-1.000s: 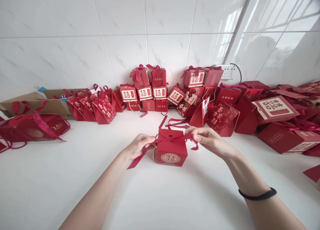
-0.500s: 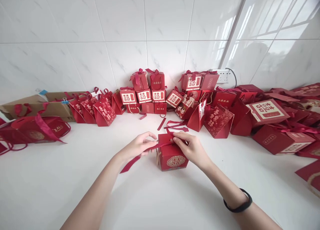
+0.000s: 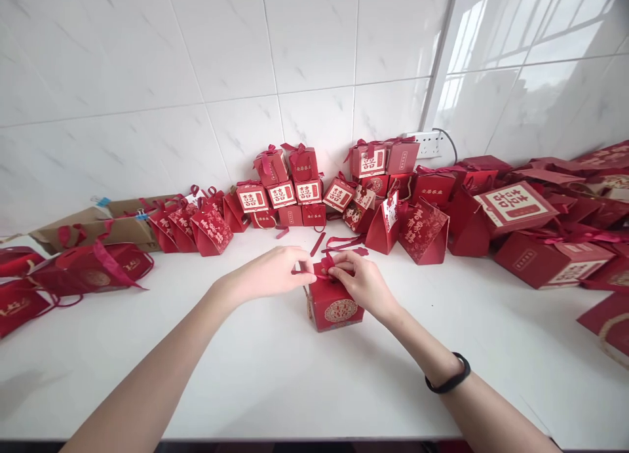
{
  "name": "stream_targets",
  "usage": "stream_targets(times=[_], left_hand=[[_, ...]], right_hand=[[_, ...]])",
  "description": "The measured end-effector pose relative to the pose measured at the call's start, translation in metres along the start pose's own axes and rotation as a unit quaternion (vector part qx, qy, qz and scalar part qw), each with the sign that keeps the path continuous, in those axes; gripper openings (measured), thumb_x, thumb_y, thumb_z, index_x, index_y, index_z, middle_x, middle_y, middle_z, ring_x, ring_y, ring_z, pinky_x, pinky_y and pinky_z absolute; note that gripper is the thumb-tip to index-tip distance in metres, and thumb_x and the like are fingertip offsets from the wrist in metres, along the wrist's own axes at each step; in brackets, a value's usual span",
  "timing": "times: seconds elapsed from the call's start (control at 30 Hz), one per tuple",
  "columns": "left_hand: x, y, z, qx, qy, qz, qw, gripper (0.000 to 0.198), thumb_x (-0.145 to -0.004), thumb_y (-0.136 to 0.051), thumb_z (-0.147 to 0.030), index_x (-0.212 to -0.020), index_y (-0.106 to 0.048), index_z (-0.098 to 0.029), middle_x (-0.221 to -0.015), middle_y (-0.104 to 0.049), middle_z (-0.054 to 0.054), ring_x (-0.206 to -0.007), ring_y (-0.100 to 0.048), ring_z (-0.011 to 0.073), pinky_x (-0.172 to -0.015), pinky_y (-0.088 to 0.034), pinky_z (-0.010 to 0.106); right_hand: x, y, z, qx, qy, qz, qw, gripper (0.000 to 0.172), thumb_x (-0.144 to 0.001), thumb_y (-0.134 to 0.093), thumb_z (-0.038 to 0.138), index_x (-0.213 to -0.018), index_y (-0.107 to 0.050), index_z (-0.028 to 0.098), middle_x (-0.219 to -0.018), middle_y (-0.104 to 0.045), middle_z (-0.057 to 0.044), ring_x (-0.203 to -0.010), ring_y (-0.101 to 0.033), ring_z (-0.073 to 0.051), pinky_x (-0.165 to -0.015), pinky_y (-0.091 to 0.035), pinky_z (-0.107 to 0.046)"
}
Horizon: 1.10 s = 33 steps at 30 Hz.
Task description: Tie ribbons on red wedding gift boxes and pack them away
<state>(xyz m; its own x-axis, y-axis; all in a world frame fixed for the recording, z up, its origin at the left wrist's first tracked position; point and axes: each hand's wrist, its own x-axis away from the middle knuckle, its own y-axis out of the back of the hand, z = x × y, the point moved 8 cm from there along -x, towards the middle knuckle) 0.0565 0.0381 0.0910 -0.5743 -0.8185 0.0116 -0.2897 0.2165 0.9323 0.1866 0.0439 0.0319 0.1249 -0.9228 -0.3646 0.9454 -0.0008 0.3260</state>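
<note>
A small red gift box [image 3: 335, 309] with a gold round emblem on its front stands on the white counter [image 3: 275, 374] in the middle. Both hands meet on top of it. My left hand [image 3: 275, 269] pinches the dark red ribbon [image 3: 324, 269] at the box's top from the left. My right hand [image 3: 361, 279], with a black band on its wrist, pinches the same ribbon from the right, fingers curled over the lid. The ribbon is bunched between the fingers and partly hidden.
Many red gift boxes [image 3: 285, 194] and red bags [image 3: 211, 230] line the tiled wall. Larger red boxes [image 3: 515, 207] pile up at the right, brown flat cartons [image 3: 93, 227] and red bags at the left. Loose ribbons [image 3: 344, 243] lie behind the box. A wall socket [image 3: 427, 143] has a cable.
The hands have come together from pulling the ribbon ends apart to pinching it close over the lid. The long ribbon tail at the left is gathered in. The view has shifted downward.
</note>
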Motion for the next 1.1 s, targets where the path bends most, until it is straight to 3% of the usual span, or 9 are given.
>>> stream_targets(times=[0.13, 0.27, 0.33, 0.5, 0.67, 0.83, 0.97, 1.1], left_hand=[[-0.011, 0.008, -0.028, -0.084, -0.029, 0.025, 0.996, 0.019, -0.083, -0.048, -0.027, -0.076, -0.065, -0.023, -0.069, -0.063, -0.003, -0.057, -0.053, 0.0137, -0.054, -0.034, 0.024], [-0.029, 0.017, -0.044, -0.147, -0.052, 0.000, 0.988, 0.019, -0.083, -0.050, -0.027, -0.080, -0.068, -0.023, -0.081, -0.067, 0.000, -0.068, -0.058, 0.0169, -0.056, -0.034, 0.025], [-0.038, 0.015, -0.040, -0.121, -0.059, 0.002, 0.991, 0.018, -0.083, -0.051, -0.027, -0.081, -0.067, -0.023, -0.085, -0.068, -0.001, -0.073, -0.060, 0.0177, -0.058, -0.036, 0.024], [-0.052, -0.001, -0.004, 0.045, -0.043, -0.042, 0.997, 0.012, -0.081, -0.054, -0.028, -0.084, -0.063, -0.021, -0.083, -0.069, -0.001, -0.075, -0.063, 0.0165, -0.065, -0.044, 0.024], [-0.042, -0.026, 0.026, 0.137, -0.013, -0.087, 0.987, 0.015, -0.082, -0.049, -0.027, -0.083, -0.061, -0.018, -0.081, -0.068, 0.002, -0.075, -0.063, 0.0169, -0.069, -0.048, 0.027], [-0.022, -0.035, 0.025, 0.176, -0.011, -0.143, 0.974, 0.023, -0.084, -0.047, -0.034, -0.087, -0.064, -0.018, -0.091, -0.066, 0.004, -0.086, -0.061, 0.0190, -0.075, -0.048, 0.029], [-0.013, -0.040, 0.013, 0.182, -0.026, -0.152, 0.971, 0.019, -0.080, -0.052, -0.031, -0.081, -0.066, -0.017, -0.104, -0.062, 0.008, -0.103, -0.055, 0.0222, -0.090, -0.045, 0.035], [-0.014, -0.044, 0.015, 0.223, -0.002, -0.162, 0.961, 0.024, -0.080, -0.056, -0.038, -0.083, -0.068, -0.018, -0.106, -0.059, 0.009, -0.103, -0.054, 0.0230, -0.091, -0.045, 0.037]], right_hand=[[-0.003, 0.000, 0.006, 0.034, 0.034, 0.008, 0.999, 0.012, -0.080, -0.051, 0.018, -0.075, -0.061, 0.020, -0.078, -0.072, 0.000, -0.071, -0.065, -0.016, -0.068, -0.047, -0.027], [-0.002, -0.001, 0.010, 0.049, 0.054, 0.013, 0.997, 0.020, -0.077, -0.050, 0.012, -0.061, -0.061, 0.019, -0.063, -0.064, 0.002, -0.060, -0.057, -0.014, -0.062, -0.043, -0.026], [-0.001, -0.002, 0.012, 0.046, 0.066, 0.020, 0.997, 0.024, -0.076, -0.049, 0.009, -0.056, -0.059, 0.019, -0.062, -0.062, 0.001, -0.060, -0.056, -0.014, -0.063, -0.043, -0.026], [-0.003, 0.001, 0.010, 0.022, 0.075, 0.011, 0.997, 0.018, -0.078, -0.054, 0.012, -0.069, -0.068, 0.019, -0.090, -0.069, -0.005, -0.088, -0.062, -0.018, -0.082, -0.047, -0.030], [-0.004, 0.007, 0.005, 0.012, 0.057, -0.011, 0.998, 0.015, -0.080, -0.058, 0.017, -0.078, -0.073, 0.019, -0.085, -0.071, -0.005, -0.082, -0.063, -0.019, -0.077, -0.049, -0.031], [-0.001, 0.009, 0.005, 0.004, 0.037, -0.025, 0.999, 0.016, -0.081, -0.056, 0.019, -0.081, -0.072, 0.020, -0.085, -0.072, -0.004, -0.081, -0.064, -0.019, -0.076, -0.049, -0.031], [-0.001, 0.009, 0.002, -0.012, 0.011, -0.034, 0.999, 0.011, -0.079, -0.057, 0.020, -0.083, -0.067, 0.019, -0.084, -0.072, -0.004, -0.078, -0.066, -0.017, -0.073, -0.050, -0.029], [-0.001, 0.010, -0.003, -0.023, -0.007, -0.043, 0.999, 0.006, -0.077, -0.058, 0.023, -0.076, -0.061, 0.018, -0.080, -0.071, -0.003, -0.075, -0.065, -0.017, -0.071, -0.051, -0.029]])
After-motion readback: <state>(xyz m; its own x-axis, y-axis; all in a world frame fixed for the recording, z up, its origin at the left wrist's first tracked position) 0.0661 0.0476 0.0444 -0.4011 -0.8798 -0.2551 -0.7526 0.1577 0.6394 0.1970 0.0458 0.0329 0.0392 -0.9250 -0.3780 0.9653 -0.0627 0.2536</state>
